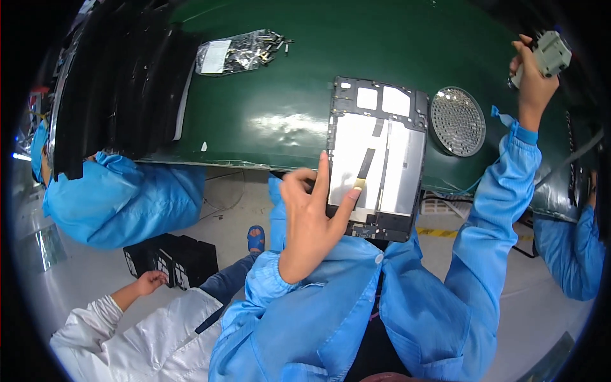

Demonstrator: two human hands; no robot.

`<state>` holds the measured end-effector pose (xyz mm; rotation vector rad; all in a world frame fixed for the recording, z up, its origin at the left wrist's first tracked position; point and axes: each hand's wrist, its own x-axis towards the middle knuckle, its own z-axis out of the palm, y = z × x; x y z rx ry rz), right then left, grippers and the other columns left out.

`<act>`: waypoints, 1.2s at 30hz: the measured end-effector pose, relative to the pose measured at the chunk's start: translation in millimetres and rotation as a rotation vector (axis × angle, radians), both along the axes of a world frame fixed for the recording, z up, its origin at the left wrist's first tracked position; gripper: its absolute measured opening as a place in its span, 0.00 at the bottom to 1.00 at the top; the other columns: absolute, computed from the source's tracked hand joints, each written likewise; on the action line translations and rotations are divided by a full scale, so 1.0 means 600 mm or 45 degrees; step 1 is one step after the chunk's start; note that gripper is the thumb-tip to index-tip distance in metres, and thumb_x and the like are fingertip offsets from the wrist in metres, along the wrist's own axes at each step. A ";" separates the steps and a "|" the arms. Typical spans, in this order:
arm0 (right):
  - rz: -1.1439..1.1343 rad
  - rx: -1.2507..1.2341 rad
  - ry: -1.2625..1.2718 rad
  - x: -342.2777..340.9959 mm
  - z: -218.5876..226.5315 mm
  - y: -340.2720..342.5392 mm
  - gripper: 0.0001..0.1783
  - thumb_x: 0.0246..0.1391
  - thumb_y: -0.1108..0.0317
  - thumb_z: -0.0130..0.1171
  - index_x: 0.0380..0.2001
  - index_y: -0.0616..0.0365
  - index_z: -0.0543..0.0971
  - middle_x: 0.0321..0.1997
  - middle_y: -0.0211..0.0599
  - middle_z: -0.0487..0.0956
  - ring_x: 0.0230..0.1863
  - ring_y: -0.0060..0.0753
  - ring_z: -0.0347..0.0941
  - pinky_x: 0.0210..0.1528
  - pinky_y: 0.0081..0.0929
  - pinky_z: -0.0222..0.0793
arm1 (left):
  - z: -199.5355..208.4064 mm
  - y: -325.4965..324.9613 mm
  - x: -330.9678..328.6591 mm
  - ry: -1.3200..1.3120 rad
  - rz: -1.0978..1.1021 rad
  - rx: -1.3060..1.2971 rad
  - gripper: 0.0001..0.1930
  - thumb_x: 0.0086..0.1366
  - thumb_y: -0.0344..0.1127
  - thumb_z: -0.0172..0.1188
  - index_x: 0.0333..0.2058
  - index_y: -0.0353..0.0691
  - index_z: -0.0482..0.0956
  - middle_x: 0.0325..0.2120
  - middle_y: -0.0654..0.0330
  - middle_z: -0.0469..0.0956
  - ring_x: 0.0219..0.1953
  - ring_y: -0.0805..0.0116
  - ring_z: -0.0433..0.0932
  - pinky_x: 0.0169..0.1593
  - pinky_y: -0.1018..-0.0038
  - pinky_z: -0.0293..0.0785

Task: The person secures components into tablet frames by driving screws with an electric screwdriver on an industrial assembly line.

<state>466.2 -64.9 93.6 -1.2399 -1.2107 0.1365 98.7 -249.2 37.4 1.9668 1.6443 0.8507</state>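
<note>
Left hand point(313, 213), loosely spread, has its thumb at the small yellow tab point(361, 183) on the silver, black-framed rectangular device point(402, 175), which overhangs the near edge of the glossy green table point(267, 95). Right hand point(538, 84), well off to the device's right, grips a pale-grey blocky tool point(552, 56). Steady now: light, even pressure should keep the device level and the tab uncreased.

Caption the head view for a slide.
Green table: left hand on an opened tablet, right hand holding a pale tool.
</note>
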 end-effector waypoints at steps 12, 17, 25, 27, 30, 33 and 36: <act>0.140 -0.056 0.156 -0.034 0.003 -0.012 0.09 0.53 0.73 0.62 0.38 0.65 0.82 0.20 0.31 0.77 0.18 0.19 0.71 0.20 0.19 0.64 | -0.007 0.469 -0.118 0.477 -0.334 0.333 0.12 0.56 0.48 0.69 0.35 0.51 0.85 0.33 0.64 0.77 0.39 0.61 0.78 0.43 0.62 0.63; 0.150 -0.029 0.038 -0.035 0.000 -0.010 0.12 0.55 0.73 0.56 0.40 0.70 0.80 0.32 0.41 0.82 0.19 0.20 0.70 0.22 0.20 0.65 | -0.038 0.514 -0.132 0.180 -0.547 0.200 0.12 0.58 0.40 0.70 0.37 0.40 0.81 0.34 0.62 0.77 0.35 0.68 0.78 0.41 0.72 0.75; 0.285 -0.114 0.314 -0.077 0.014 -0.026 0.09 0.53 0.77 0.56 0.38 0.68 0.78 0.26 0.35 0.80 0.14 0.20 0.70 0.16 0.18 0.64 | -0.013 0.531 -0.135 0.210 -0.495 -0.085 0.11 0.61 0.37 0.68 0.35 0.37 0.80 0.30 0.64 0.76 0.32 0.76 0.75 0.35 0.78 0.71; 0.353 -0.123 0.338 -0.085 0.018 -0.031 0.09 0.53 0.77 0.56 0.38 0.69 0.78 0.27 0.35 0.80 0.15 0.20 0.70 0.16 0.18 0.65 | -0.017 0.529 -0.128 0.159 -0.526 -0.080 0.10 0.62 0.37 0.67 0.36 0.37 0.80 0.33 0.63 0.76 0.34 0.75 0.76 0.38 0.79 0.71; 0.429 -0.161 0.404 -0.103 0.023 -0.056 0.11 0.49 0.77 0.56 0.38 0.70 0.78 0.29 0.39 0.81 0.15 0.21 0.70 0.17 0.20 0.66 | 0.003 0.502 -0.119 -0.064 -0.503 0.570 0.07 0.67 0.31 0.62 0.39 0.35 0.78 0.40 0.62 0.77 0.42 0.75 0.76 0.51 0.80 0.69; 0.571 -0.236 0.475 -0.107 0.014 -0.077 0.15 0.45 0.77 0.55 0.39 0.72 0.76 0.31 0.45 0.80 0.15 0.24 0.69 0.18 0.22 0.67 | 0.013 0.457 -0.049 -0.577 -0.269 0.527 0.11 0.70 0.30 0.59 0.48 0.35 0.80 0.40 0.63 0.80 0.43 0.77 0.78 0.51 0.81 0.72; 0.838 -0.213 0.149 -0.103 -0.015 -0.079 0.14 0.53 0.72 0.50 0.37 0.72 0.78 0.34 0.50 0.82 0.16 0.22 0.66 0.23 0.24 0.65 | 0.009 0.427 -0.013 -0.539 -0.367 0.557 0.11 0.69 0.30 0.60 0.48 0.35 0.82 0.41 0.63 0.81 0.41 0.77 0.78 0.49 0.81 0.74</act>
